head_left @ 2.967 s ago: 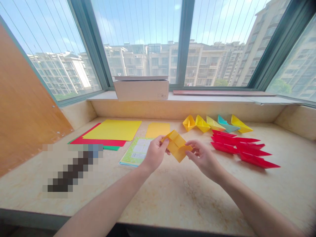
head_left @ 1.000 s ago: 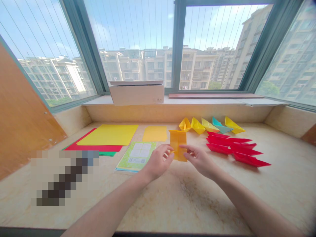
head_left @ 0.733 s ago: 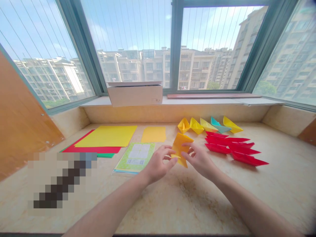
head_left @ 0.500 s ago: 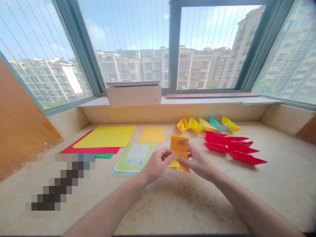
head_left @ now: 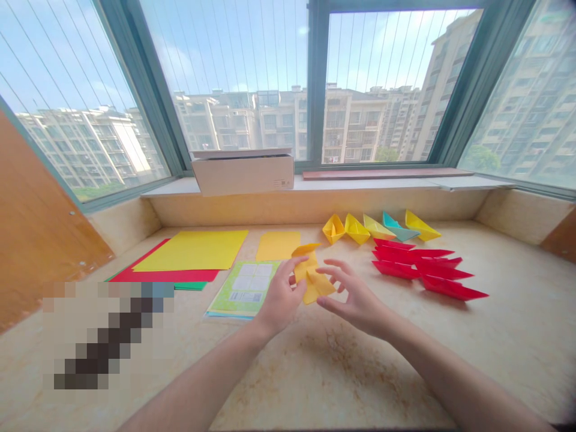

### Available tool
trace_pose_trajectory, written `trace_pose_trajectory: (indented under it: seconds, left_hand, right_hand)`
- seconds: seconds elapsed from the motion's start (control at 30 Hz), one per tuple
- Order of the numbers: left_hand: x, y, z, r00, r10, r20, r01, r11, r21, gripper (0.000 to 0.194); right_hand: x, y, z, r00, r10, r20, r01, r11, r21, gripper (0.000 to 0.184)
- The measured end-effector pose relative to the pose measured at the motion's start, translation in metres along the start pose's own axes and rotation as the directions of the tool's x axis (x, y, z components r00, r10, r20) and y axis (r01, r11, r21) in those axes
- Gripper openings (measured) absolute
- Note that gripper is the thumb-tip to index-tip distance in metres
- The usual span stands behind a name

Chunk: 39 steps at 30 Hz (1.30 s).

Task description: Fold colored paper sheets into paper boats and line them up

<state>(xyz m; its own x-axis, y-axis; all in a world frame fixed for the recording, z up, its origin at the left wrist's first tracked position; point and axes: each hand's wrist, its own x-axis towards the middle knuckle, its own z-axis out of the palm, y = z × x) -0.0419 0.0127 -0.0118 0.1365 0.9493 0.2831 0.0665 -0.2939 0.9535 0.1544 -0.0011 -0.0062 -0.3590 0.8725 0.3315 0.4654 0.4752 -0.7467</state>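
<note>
A folded piece of orange-yellow paper (head_left: pixel 312 277) is held above the counter, tilted, with creases across its middle and a flap at its top. My left hand (head_left: pixel 282 295) pinches its left edge between thumb and fingers. On the other side my right hand (head_left: pixel 357 297) has its fingers spread and curved, the thumb close to the paper's lower right corner; whether the thumb touches is hard to see. Folded red paper boats (head_left: pixel 416 258) lie in a group to the right. Behind them stands a row of yellow, orange and blue paper boats (head_left: pixel 357 229).
Yellow, red and green paper sheets (head_left: pixel 193 249) lie overlapping at the left. Near them are a smaller orange-yellow sheet (head_left: pixel 274 245) and a green-bordered paper packet (head_left: pixel 238 294). A blurred dark object (head_left: pixel 108 339) lies front left. A white box (head_left: pixel 245 173) sits on the window ledge.
The paper has moved left and tilted, showing its creased face and top flap. My left hand has shifted its hold on the left edge; my right hand's fingers have spread off the paper.
</note>
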Motion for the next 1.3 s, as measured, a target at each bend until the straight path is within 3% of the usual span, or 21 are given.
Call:
trace_pose_trajectory:
  seconds: [0.1,0.23,0.53,0.7,0.87,1.0,1.1,1.17,1.23,1.3]
  left_hand:
    - [0.001,-0.002,-0.002,0.998,0.043,-0.041,-0.038,0.992,0.124,0.047]
    - [0.001,-0.002,-0.001,0.999,0.027,-0.047,-0.02,0.989,0.148,0.05]
    - [0.003,0.0,-0.004,0.997,0.008,-0.076,0.003,0.99,0.144,0.053]
    - [0.003,0.001,-0.003,0.998,-0.033,-0.054,0.04,0.991,0.131,0.049]
    - [0.001,0.004,-0.003,0.999,-0.04,0.012,0.037,0.983,0.182,0.052]
    - [-0.006,0.012,-0.002,0.983,-0.011,0.183,-0.024,0.982,0.186,0.058]
    - [-0.011,0.019,-0.002,0.935,0.018,0.355,-0.101,0.97,0.219,0.054]
    - [-0.01,0.021,-0.006,0.902,0.091,0.422,-0.175,0.971,0.164,0.046]
    - [-0.005,0.022,-0.013,0.906,0.192,0.378,-0.235,0.969,0.072,0.049]
    - [0.003,0.023,-0.022,0.945,0.254,0.206,-0.259,0.966,-0.006,0.058]
  right_hand:
    - [0.0,-0.001,-0.001,1.0,-0.011,0.01,0.011,1.0,-0.001,0.036]
    - [0.003,0.001,-0.002,0.999,0.001,-0.047,0.0,1.0,0.026,0.023]
    - [0.005,0.001,-0.008,0.996,0.039,-0.084,-0.033,0.997,0.077,0.022]
    - [0.008,0.002,-0.011,0.98,0.086,-0.177,-0.052,0.981,0.189,0.026]
    - [0.012,0.009,-0.012,0.94,0.2,-0.275,-0.1,0.936,0.339,0.033]
    - [0.017,0.019,-0.008,0.889,0.209,-0.408,-0.043,0.924,0.38,0.037]
    - [0.019,0.027,-0.01,0.869,0.146,-0.472,-0.01,0.96,0.279,0.033]
    - [0.019,0.031,-0.016,0.892,0.049,-0.448,0.001,0.994,0.111,0.03]
    - [0.018,0.032,-0.023,0.936,-0.047,-0.347,0.031,0.998,-0.052,0.027]
    - [0.016,0.032,-0.029,0.976,-0.088,-0.199,0.06,0.988,-0.144,0.025]
